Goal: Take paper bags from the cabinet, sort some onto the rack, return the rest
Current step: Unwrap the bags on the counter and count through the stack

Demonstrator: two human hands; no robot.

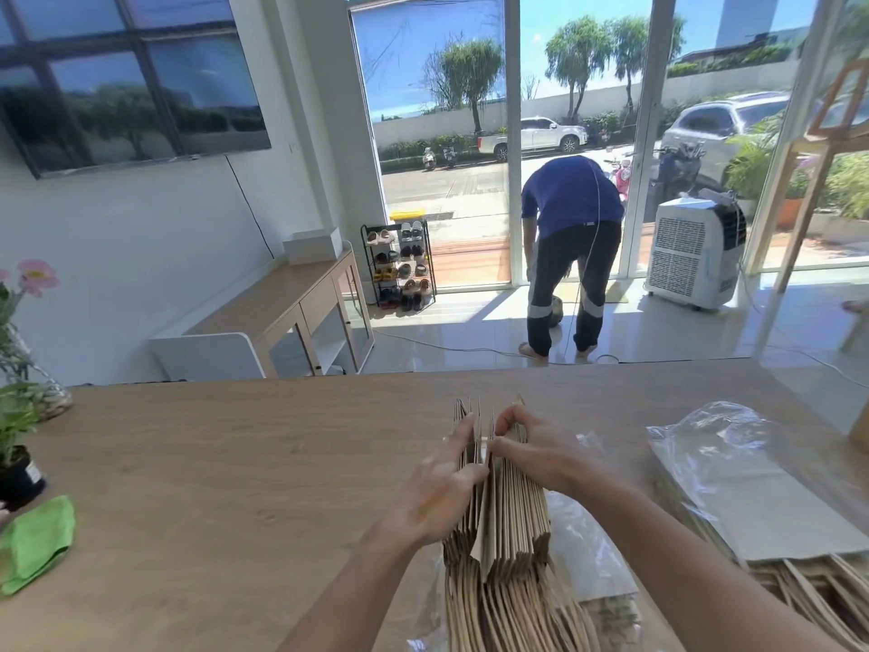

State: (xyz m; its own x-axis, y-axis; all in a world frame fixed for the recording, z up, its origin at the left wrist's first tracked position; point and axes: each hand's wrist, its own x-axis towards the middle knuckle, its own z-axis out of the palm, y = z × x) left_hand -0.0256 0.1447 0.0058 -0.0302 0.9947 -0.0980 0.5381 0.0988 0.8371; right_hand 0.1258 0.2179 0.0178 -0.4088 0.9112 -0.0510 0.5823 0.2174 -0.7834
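A thick bundle of brown paper bags (510, 520) stands on edge on the wooden table (235, 463), twisted-paper handles toward me. My left hand (439, 487) lies along the bundle's left side, fingers straight and slipped between bags near the top. My right hand (526, 447) is at the top right, its curled fingers and thumb pinching some bags and parting them from the others. A second stack of paper bags (752, 524) lies flat at the right, partly inside clear plastic wrap (719, 440).
A potted plant (16, 416) and a green cloth (37, 543) sit at the table's left edge. A person in a blue shirt (571, 247) bends over by the glass doors. A low wooden cabinet (301, 317), shoe rack (399, 265) and portable cooler (693, 254) stand beyond.
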